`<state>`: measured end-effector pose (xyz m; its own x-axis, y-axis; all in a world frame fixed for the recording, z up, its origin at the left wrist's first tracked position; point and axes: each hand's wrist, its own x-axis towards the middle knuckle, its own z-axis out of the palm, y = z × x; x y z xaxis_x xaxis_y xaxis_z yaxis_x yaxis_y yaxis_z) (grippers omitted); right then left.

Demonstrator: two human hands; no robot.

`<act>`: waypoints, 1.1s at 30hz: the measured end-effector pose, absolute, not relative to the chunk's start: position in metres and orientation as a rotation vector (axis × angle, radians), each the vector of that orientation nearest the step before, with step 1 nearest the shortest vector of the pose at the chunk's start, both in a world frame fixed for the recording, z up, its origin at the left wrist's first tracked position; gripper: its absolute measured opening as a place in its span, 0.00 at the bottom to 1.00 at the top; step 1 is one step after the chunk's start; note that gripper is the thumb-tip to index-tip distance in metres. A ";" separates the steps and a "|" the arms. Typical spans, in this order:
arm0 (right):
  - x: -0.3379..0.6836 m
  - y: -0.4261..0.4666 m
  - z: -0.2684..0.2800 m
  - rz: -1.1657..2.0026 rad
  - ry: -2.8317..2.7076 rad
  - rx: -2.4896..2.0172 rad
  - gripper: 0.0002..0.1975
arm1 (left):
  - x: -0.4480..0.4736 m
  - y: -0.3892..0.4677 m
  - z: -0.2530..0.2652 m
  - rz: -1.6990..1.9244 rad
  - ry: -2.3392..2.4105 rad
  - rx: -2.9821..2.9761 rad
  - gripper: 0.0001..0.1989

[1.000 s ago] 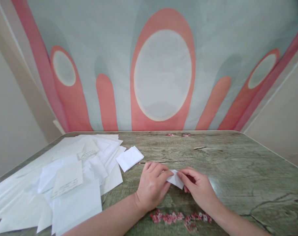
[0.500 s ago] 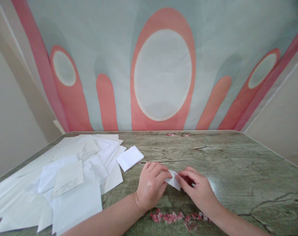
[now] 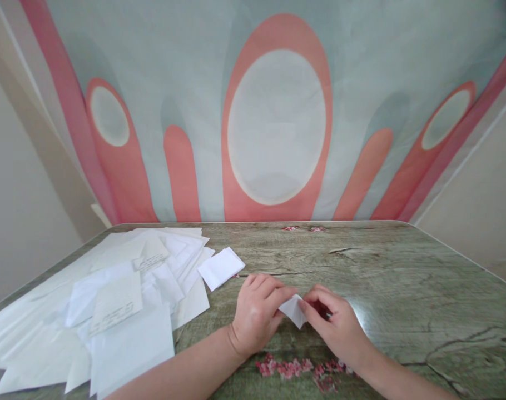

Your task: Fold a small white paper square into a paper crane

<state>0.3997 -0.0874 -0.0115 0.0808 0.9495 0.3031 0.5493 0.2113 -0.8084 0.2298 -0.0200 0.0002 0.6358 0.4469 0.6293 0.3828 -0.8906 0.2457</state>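
A small piece of folded white paper (image 3: 293,312) is pinched between my two hands, above the wood-patterned table (image 3: 386,278). My left hand (image 3: 259,311) grips its left side, the fingers curled over the top. On the other side, my right hand (image 3: 334,316) pinches the paper's upper right edge between thumb and fingers. The paper looks bent, with a point hanging downward. Part of it is hidden behind the fingers. Beyond my left hand lies a folded white paper packet (image 3: 221,268), touched by neither hand.
A wide, overlapping pile of white paper sheets (image 3: 132,344) covers the table's left side. On it lie cream pieces (image 3: 117,303) with printed lines. Pink flower patterns (image 3: 284,366) mark the tabletop near my forearms. Behind the table hangs a grey-green and coral backdrop (image 3: 273,211).
The small paper has bent further, its lower point shifting down and slightly left. My left fingers have stretched a little to the right over its top edge. The pile stays put.
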 end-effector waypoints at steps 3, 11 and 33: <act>0.400 -0.087 -0.013 0.569 -1.577 -1.451 0.12 | 0.228 -0.020 -0.001 1.065 0.688 2.792 0.16; 0.402 -0.085 -0.012 0.646 -1.548 -1.423 0.13 | 0.227 -0.020 -0.003 1.070 0.619 2.778 0.13; 0.401 -0.084 -0.012 0.545 -1.605 -1.403 0.11 | 0.235 -0.023 -0.007 1.202 0.749 2.603 0.04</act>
<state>0.4014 -0.0838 -0.0115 0.0572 0.9393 0.3384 0.5388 0.2563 -0.8025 0.2354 -0.0228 -0.0069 0.5469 0.5127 0.6619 0.3687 -0.8573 0.3594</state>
